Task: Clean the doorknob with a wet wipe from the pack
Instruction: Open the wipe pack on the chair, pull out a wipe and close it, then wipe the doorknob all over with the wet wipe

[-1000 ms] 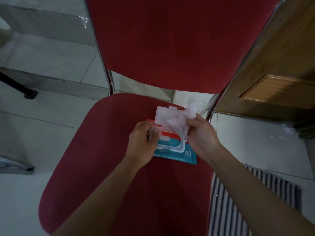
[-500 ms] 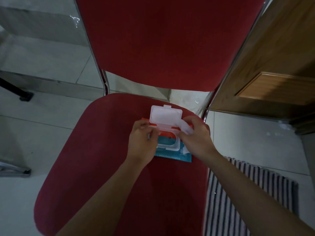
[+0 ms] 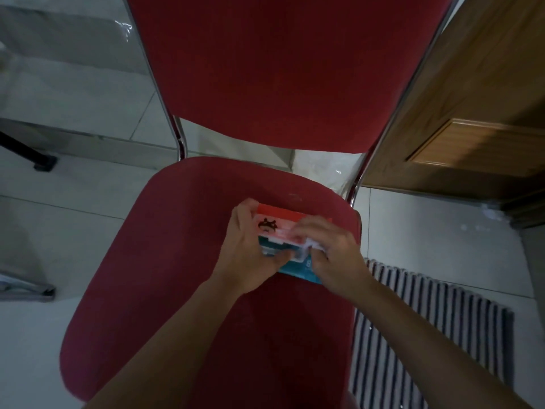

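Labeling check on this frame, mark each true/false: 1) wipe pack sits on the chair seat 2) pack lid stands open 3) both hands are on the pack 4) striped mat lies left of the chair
1) True: the wipe pack lies on the red chair seat.
2) False: the lid is down.
3) True: left hand and right hand both touch it.
4) False: the striped mat lies right of the chair.

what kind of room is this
Probably a home interior, perhaps by a doorway: pale tiled floor, wooden panelled door, striped mat and a red padded chair.
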{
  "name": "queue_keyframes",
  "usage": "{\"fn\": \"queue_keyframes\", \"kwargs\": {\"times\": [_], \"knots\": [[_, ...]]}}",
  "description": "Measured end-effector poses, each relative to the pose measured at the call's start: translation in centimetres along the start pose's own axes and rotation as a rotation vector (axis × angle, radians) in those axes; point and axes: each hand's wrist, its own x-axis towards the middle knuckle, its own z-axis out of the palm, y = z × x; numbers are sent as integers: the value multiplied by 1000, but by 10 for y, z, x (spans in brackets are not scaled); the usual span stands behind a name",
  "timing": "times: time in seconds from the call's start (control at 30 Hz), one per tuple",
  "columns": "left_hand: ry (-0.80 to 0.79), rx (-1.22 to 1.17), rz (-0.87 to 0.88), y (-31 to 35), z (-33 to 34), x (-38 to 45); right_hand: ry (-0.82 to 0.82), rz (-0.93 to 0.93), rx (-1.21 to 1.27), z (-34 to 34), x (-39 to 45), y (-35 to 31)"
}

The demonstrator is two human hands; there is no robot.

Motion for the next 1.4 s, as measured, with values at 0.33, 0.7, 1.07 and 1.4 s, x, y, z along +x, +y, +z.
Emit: {"fn": "queue_keyframes", "kwargs": {"times": [0.33,0.7,1.07,1.4], "knots": [[25,78,15,-10,-11,2,-195,207,-384,23,-23,-15],[-135,144,-55,17,-27,0,-17,698,467,-15,-7,-44],[-427,-396,-179,170,-122,-32,202,781,1022,-109,-12,-158],[-617,-502,-51,320,-195,-46,303,507,1023,-234,-64,-263]]}}
